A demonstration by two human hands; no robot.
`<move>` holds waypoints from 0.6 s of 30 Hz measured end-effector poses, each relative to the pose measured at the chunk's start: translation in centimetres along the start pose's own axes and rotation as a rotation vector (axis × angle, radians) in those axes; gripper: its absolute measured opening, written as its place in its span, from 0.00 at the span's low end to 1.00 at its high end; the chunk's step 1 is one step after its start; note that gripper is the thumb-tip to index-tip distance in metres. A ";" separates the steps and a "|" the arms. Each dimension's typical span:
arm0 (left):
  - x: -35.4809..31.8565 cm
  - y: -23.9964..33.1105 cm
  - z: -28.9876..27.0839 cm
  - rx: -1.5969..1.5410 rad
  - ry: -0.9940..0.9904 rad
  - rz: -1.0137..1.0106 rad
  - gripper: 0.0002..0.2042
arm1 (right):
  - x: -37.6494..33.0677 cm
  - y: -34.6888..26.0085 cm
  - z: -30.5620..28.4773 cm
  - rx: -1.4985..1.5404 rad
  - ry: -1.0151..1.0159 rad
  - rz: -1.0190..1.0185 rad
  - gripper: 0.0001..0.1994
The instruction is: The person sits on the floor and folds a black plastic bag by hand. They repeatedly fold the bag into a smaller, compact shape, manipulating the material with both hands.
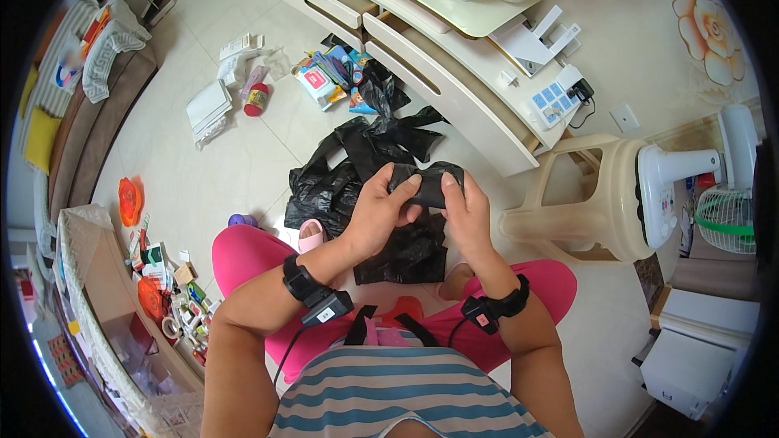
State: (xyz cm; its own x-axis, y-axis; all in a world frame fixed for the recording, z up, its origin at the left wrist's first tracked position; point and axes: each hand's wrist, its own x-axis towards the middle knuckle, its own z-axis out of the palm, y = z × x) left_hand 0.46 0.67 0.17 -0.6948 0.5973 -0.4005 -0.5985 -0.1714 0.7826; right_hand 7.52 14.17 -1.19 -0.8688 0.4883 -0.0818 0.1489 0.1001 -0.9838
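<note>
Between my hands is a black plastic bag [428, 186], bunched into a small folded bundle. My left hand [389, 199] grips its left end with the thumb on top. At its right end, my right hand [464, 209] pinches it, thumb also on top. More black plastic bags [329, 186] lie crumpled in a heap on the floor just beyond and below my hands. Another black bag [380, 88] rests farther off, against a pack of wet wipes [318, 81] and other colourful packages.
An open drawer [454, 85] juts from the white cabinet ahead. To the right, a beige plastic stool [584, 195] lies on its side by a white fan [726, 215]. A red-labelled roll [256, 100] and white boxes [209, 109] sit left. Small items [182, 296] clutter the floor near the glass-topped table.
</note>
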 end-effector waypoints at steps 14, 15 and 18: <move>0.3 0.9 -0.7 -0.145 -0.075 -0.212 0.07 | 0.3 0.2 -0.2 -0.337 0.063 -0.415 0.13; 0.4 0.6 -0.9 -0.175 -0.086 -0.185 0.06 | 0.3 0.2 0.0 -0.299 0.066 -0.416 0.13; 0.6 0.1 -0.9 -0.156 -0.067 -0.075 0.06 | 0.1 0.3 0.2 -0.115 0.029 -0.227 0.15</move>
State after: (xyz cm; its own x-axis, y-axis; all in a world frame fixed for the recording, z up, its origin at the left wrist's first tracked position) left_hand -0.38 0.28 -0.42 -0.6210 0.6626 -0.4186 -0.7058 -0.2405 0.6663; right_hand 7.36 14.04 -1.51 -0.8726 0.4663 0.1454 0.0058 0.3076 -0.9515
